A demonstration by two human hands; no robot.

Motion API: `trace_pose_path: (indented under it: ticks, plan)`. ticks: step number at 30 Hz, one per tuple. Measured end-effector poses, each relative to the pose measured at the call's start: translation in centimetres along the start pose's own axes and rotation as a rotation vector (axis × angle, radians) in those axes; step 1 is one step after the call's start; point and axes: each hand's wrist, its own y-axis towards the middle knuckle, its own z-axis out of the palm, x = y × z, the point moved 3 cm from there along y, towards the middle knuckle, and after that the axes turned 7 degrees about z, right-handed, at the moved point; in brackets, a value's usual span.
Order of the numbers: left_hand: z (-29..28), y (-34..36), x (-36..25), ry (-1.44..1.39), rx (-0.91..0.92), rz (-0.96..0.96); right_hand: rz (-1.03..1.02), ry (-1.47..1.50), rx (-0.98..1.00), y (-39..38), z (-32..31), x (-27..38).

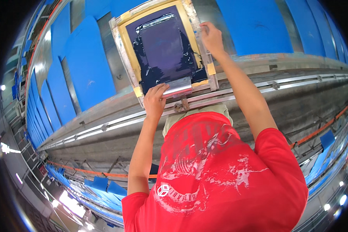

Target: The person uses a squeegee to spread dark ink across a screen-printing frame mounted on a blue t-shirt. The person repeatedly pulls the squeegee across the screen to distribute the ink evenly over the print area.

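Surrounding the screen frame [123, 54]: blue sheets [255, 27] lie to its left and right on a long metal counter [113, 58], running out toward the curved rim of the view.
Near side: metal rails [296, 81] run along the counter's near edge; the wearer's red shirt [220, 174] blocks most of the room there.
Squeegee: a metal bar [178, 86] lying across the near end of the frame, over the mesh's lower margin.
Left hand [155, 99]: fingers curled over the squeegee's left end, holding it.
Right hand [212, 38]: fingers bent at the frame's right side bar; whether they grip it or only rest there, I cannot tell.
Ink [147, 75]: dark and glossy, around a paler purple rectangle [161, 48] inside the frame.
Frame edges: worn and stained outside, yellowish inside; bare grey strips of counter separate it from the nearest sheets, the right hand beside the right strip.
Count: one frame, one squeegee, two hands; the blue sheets overlap and shrink too far off to number surely.
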Motion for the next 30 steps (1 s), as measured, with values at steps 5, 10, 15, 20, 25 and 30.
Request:
trace_pose_path:
  ticks: [5,10,15,20,25,30]
  plan:
    - [-2.1,-1.2,4.0,-0.258,-0.084,-0.358,0.056,-0.055,0.020,-0.1,0.6,0.2]
    - [-1.6,1.7,8.1,-0.383,0.074,-0.477,0.062,-0.114,0.022,0.4,1.0,-0.3]
    - [0.3,7.1,9.9,-0.530,0.581,-0.319,0.058,-0.217,0.070,1.1,0.6,-1.2]
    - [2.4,10.5,12.1,-0.717,0.995,-0.394,-0.090,-0.581,0.210,1.8,-0.9,0.2]
    - [-2.2,16.7,14.2,-0.656,0.803,-0.358,-0.370,-0.531,0.375,3.0,0.5,8.0]
    - [-2.9,22.5,17.3,-0.342,0.274,-0.208,-0.449,-0.428,0.566,5.6,6.2,11.9]
